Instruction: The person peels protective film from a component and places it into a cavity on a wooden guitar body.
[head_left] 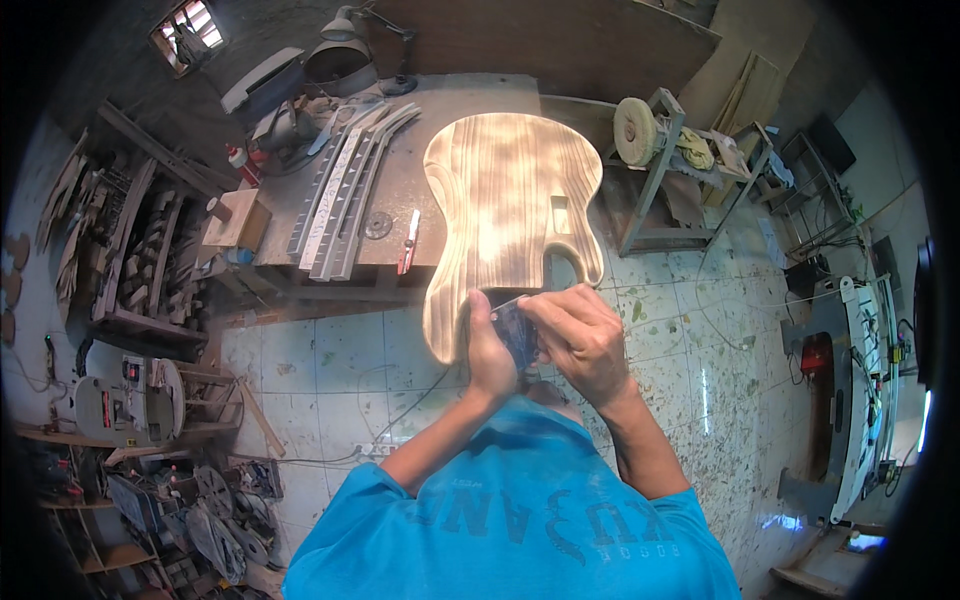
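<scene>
**Two hands at the near end of a wooden guitar body, above a lettered blue shirt**

The most noticeable writing is on the person's blue shirt (510, 470): large dark lettering (605, 525) runs across the cloth, with smaller lines of print near it. A red bottle (242, 165) at the left of the table (400, 190) has a pale patch, too small to make out.

The guitar body (510, 200), pale with brown grain stripes, lies on the table, its near end jutting past the front edge toward the person. The right hand (580, 335) is at that end, its grip pinched on a thin strip (508, 302) whose kind I cannot tell. The left hand (490, 350) is just beside it, thumb raised along the body's end; its fingers are largely hidden, so I cannot tell whether its grip grasps anything.

Left of the body lie a red-and-white cutter (409, 240), a round perforated disc (378, 226) and several guitar necks (345, 190) side by side.
</scene>
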